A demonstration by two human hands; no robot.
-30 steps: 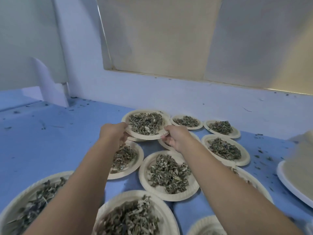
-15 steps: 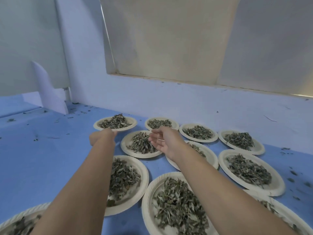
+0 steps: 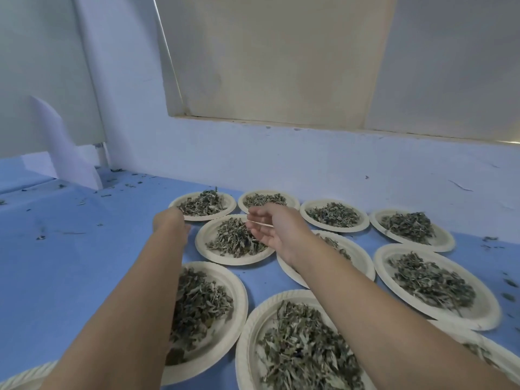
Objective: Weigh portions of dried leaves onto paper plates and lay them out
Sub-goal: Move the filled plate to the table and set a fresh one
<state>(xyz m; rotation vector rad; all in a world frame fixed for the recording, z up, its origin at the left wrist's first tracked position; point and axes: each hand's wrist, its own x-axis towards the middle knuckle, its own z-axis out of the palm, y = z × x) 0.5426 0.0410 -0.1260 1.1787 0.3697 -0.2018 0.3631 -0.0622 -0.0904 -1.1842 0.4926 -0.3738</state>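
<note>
Pale blue-white wall (image 3: 281, 153) and a flat beige panel (image 3: 267, 57) close off the far side, above a blue table covering (image 3: 70, 263) that fills the lower view. Round off-white paper plates (image 3: 489, 313), each heaped with grey-green dried leaves (image 3: 427, 282), lie on it in rows from near to far, rims close together.

Both bare forearms reach far. The left hand (image 3: 168, 223) is seen from behind at the near-left rim of the far-left plate (image 3: 230, 206), which lies just beyond it and slightly right. Its fingers are hidden, so I cannot tell whether it grips anything. The right hand (image 3: 274, 229) hovers over the right edge of the second-row plate (image 3: 204, 243), palm turned left, fingers loosely spread and holding nothing.

The left hand is the nearer to the far-left plate, so any last nudge of it probably falls to that hand. More blue covering shows to that plate's left, strewn with small leaf crumbs (image 3: 40, 237).
</note>
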